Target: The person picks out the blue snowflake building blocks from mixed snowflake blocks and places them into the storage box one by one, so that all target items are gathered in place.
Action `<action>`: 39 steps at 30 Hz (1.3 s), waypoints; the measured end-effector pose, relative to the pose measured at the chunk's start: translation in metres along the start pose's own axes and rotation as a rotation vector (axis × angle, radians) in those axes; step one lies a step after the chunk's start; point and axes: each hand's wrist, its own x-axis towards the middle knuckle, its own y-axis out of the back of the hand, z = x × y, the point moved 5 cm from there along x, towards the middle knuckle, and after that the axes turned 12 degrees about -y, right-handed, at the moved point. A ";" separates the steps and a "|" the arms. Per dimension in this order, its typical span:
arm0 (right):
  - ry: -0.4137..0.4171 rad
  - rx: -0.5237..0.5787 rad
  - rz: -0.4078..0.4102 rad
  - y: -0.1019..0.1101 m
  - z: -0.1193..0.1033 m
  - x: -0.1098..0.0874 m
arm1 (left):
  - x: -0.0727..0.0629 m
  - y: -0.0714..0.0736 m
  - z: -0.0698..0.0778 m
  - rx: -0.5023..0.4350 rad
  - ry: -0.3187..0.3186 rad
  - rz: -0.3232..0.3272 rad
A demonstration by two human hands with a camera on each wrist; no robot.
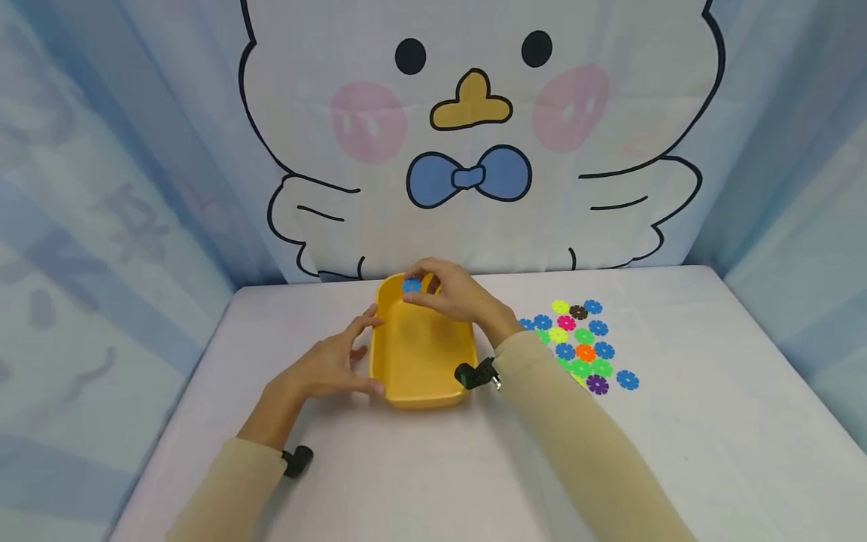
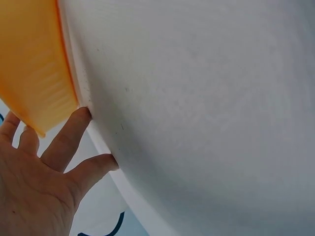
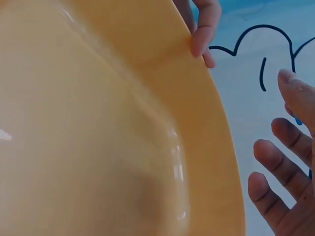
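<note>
Head view: thin blue notched disc (image 1: 411,286) pinched at the far end of a yellow, round-cornered plastic tray (image 1: 423,354)

Blue disc between thumb and fingers of the right hand (image 1: 448,290); its height over the tray floor can't be told. Left hand (image 1: 335,363) not clamped: thumb and fingers spread, tips touching the tray's left side. Hands apart from each other.

Handling, by judgement: disc looks like plastic, very light, stiff, unlikely to break; smooth faces may slip. Best taken by the notched edge. Tray, glossy inside, probably light and apt to slide; a steadying touch on rim or outer wall should serve.

Around: loose cluster of multicoloured notched discs (image 1: 584,336) flat on the white bench (image 1: 731,376), right of the tray. Several lie very close, so lifting one might drag a neighbour.

In the way: beige sleeve (image 1: 576,429) of the right arm hides part of the cluster; small black wrist camera (image 1: 476,374) covers some of the tray's right rim. White cartoon-printed curtain (image 1: 467,241) hangs just beyond the tray.
</note>
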 end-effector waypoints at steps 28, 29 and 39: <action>-0.182 0.033 -0.041 -0.044 0.022 0.032 | -0.001 -0.001 0.000 -0.055 -0.023 0.013; -0.184 0.031 -0.038 -0.045 0.023 0.032 | -0.001 -0.001 0.000 -0.057 -0.024 0.013; -0.204 0.059 -0.069 -0.050 0.023 0.038 | -0.001 0.002 0.000 -0.047 -0.012 0.021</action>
